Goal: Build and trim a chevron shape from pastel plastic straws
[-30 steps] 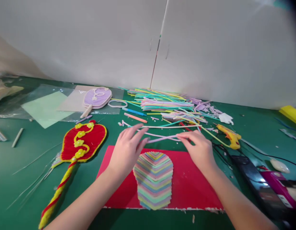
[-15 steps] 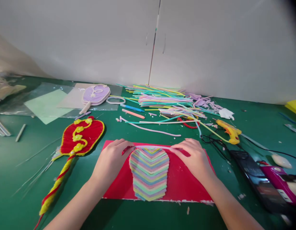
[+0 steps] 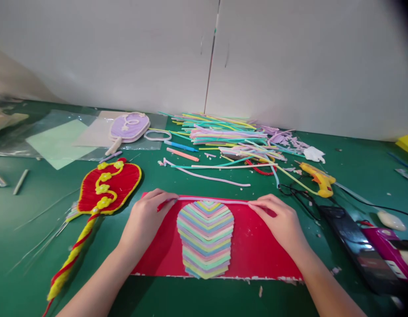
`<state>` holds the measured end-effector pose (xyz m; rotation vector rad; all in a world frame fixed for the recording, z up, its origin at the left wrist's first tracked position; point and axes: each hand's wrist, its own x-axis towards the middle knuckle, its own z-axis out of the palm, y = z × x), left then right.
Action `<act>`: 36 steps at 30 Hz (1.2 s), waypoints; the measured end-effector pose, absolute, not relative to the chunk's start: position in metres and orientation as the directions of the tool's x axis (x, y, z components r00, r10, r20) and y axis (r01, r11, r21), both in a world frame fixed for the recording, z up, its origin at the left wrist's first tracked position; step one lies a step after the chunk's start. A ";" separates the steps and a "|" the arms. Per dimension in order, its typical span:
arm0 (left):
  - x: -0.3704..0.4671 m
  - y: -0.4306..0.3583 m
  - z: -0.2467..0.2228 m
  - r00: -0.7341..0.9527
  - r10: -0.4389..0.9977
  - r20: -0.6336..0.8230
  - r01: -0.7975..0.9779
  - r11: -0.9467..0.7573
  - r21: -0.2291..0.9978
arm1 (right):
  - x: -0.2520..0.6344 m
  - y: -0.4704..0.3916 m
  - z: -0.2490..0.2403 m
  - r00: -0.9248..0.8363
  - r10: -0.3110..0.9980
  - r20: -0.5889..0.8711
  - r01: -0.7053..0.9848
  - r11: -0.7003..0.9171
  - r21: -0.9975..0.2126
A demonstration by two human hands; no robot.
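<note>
A pale lilac pipe cleaner (image 3: 213,199) is stretched level between my hands, just above the top of a striped piece. My left hand (image 3: 150,215) pinches its left end, and my right hand (image 3: 280,216) pinches its right end. Below it, the striped piece (image 3: 206,237), made of pastel strips in V-shaped rows, lies on a red board (image 3: 259,251). The board's near edge is ragged and white. Both hands are over the board's upper corners.
A red and yellow fan (image 3: 108,187) lies at left, a lilac fan (image 3: 130,127) behind it. Pastel pipe cleaners (image 3: 226,134) are heaped at the back. Scissors (image 3: 261,169), a yellow glue gun (image 3: 317,178) and a black phone (image 3: 358,246) lie to the right.
My hands have moved apart along the pipe cleaner, left hand leftward and right hand rightward, so a longer stretch shows between them. The view has shifted slightly.
</note>
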<state>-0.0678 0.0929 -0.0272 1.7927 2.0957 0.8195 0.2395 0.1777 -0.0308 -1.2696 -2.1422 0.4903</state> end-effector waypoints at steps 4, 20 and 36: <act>-0.061 0.084 -0.026 -0.266 0.953 0.144 0.846 0.159 0.508 | 0.235 0.168 -0.032 -0.345 0.900 0.266 0.700 0.435 -0.566; -0.051 0.051 -0.029 -0.315 0.940 0.130 0.840 0.213 0.499 | 0.239 0.147 -0.032 -0.381 0.895 0.231 0.782 0.445 -0.436; -0.074 0.059 -0.032 -0.466 0.881 0.082 0.745 0.340 0.574 | 0.211 0.258 -0.017 -0.427 0.755 0.498 0.739 0.608 -0.289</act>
